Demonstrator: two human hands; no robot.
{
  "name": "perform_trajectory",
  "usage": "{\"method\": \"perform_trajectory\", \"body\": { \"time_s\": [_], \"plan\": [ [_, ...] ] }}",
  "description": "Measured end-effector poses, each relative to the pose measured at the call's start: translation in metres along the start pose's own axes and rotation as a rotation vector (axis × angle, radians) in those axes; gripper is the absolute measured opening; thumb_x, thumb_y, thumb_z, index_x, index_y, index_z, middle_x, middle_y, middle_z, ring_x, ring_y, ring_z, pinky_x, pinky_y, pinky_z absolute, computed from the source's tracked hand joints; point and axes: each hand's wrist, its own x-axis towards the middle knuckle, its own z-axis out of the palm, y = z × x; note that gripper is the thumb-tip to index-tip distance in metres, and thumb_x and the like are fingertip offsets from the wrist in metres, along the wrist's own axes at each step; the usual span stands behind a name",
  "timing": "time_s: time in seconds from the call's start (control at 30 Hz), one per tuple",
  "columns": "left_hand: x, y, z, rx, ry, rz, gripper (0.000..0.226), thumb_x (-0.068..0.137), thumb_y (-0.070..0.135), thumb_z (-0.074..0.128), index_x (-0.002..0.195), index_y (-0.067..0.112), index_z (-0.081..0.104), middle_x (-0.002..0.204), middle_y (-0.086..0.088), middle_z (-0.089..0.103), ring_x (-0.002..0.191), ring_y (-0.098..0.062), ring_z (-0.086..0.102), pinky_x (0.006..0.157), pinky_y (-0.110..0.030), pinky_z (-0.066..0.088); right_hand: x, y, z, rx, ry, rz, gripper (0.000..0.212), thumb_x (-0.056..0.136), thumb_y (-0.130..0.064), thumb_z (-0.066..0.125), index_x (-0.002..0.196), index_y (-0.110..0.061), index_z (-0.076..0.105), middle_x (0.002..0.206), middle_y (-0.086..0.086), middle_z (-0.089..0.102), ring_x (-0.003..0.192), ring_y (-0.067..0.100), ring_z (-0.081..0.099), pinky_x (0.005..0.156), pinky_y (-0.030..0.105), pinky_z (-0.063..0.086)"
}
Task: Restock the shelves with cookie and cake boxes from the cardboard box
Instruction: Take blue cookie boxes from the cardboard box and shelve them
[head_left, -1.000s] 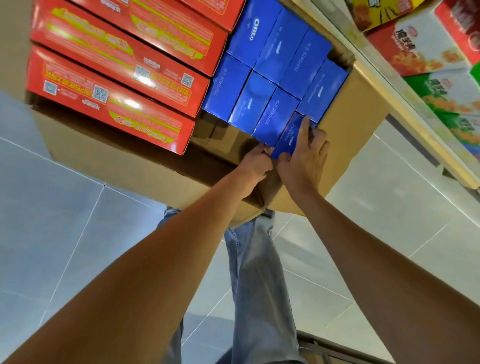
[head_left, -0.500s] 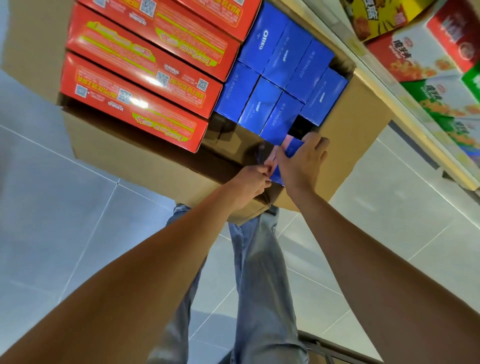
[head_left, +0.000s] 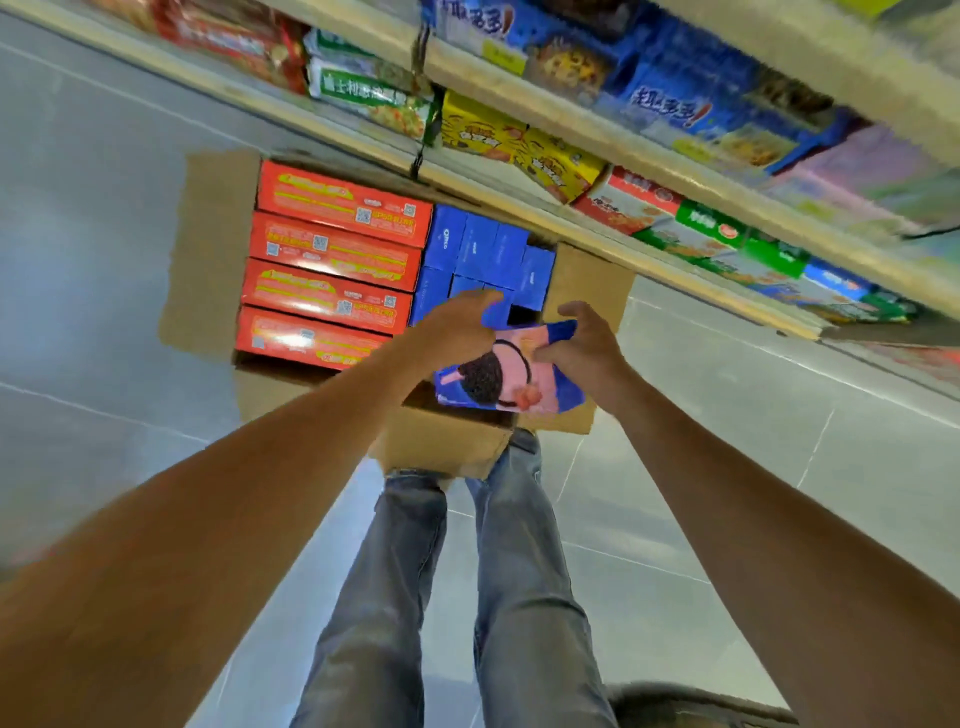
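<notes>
Cookie box (head_left: 511, 371) clasped by left hand (head_left: 457, 327) and right hand (head_left: 582, 345), fingers curled round ends; cardboard box (head_left: 447, 441) below grip. Hold level, raise to shelf (head_left: 571, 218) beyond.

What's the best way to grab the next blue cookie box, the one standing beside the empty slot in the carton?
Come from above and pinch the top end of the blue box: it stands on end, wedged among its neighbours, and only the side facing the dark gap leaves room for a finger.
</notes>
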Motion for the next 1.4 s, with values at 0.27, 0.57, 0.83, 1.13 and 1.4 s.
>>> {"method": "perform_trajectory", "body": {
  "time_s": [0.27, 0.57, 0.83, 1.13, 1.4],
  "plan": [
    [-0.094, 0.110, -0.092, 0.100, -0.078, 0.202, 0.055, 0.085, 0.043, 0.060, 0.122, 0.003, 0.051, 0.113, -0.007, 0.053, 0.100, -0.015, 0.049, 0.078, -0.027, 0.040, -0.102, -0.111, -0.100, 0.082, -0.136, -0.236, 0.058, 0.074, 0.006, 0.072, 0.128, -0.005, 0.051, 0.116, 0.008, 0.051, 0.104, 0.023, 0.052, 0.081, 0.034, 0.047],
    [-0.252, 0.232, -0.181, 0.337, 0.042, 0.370, 0.041, 0.081, 0.044, 0.067, 0.112, 0.021, 0.054, 0.117, -0.003, 0.059, 0.112, -0.018, 0.053, 0.089, -0.029, 0.038, -0.267, -0.202, -0.229, 0.122, -0.078, -0.492, 0.045, 0.080, 0.010, 0.060, 0.118, -0.014, 0.053, 0.097, 0.004, 0.053, 0.073, 0.018, 0.053, 0.056, 0.023, 0.045],
    [-0.386, 0.326, -0.224, 0.366, 0.319, 0.588, 0.065, 0.090, 0.049, 0.049, 0.145, 0.018, 0.033, 0.146, 0.006, 0.038, 0.136, -0.015, 0.035, 0.103, -0.021, 0.030, -0.414, -0.260, -0.303, 0.110, 0.107, -0.666, 0.043, 0.091, -0.009, 0.059, 0.129, -0.020, 0.041, 0.100, 0.000, 0.052, 0.085, 0.016, 0.054, 0.073, 0.029, 0.042],
    [-0.507, 0.447, -0.259, 0.440, 0.670, 0.833, 0.053, 0.093, 0.046, 0.047, 0.140, 0.022, 0.040, 0.142, 0.001, 0.046, 0.132, -0.018, 0.041, 0.100, -0.027, 0.032, -0.531, -0.307, -0.380, 0.362, 0.384, -1.009, 0.029, 0.082, 0.000, 0.066, 0.105, -0.014, 0.057, 0.080, 0.001, 0.062, 0.041, -0.001, 0.057, 0.043, 0.016, 0.049],
    [-0.556, 0.527, -0.293, 0.388, 1.009, 0.935, 0.065, 0.089, 0.056, 0.048, 0.134, 0.010, 0.045, 0.137, -0.009, 0.051, 0.122, -0.028, 0.051, 0.099, -0.039, 0.040, -0.574, -0.328, -0.452, 0.650, 0.557, -1.133, 0.050, 0.073, -0.020, 0.075, 0.120, -0.011, 0.058, 0.096, 0.007, 0.068, 0.052, 0.005, 0.064, 0.052, 0.027, 0.055]
  ]
}}
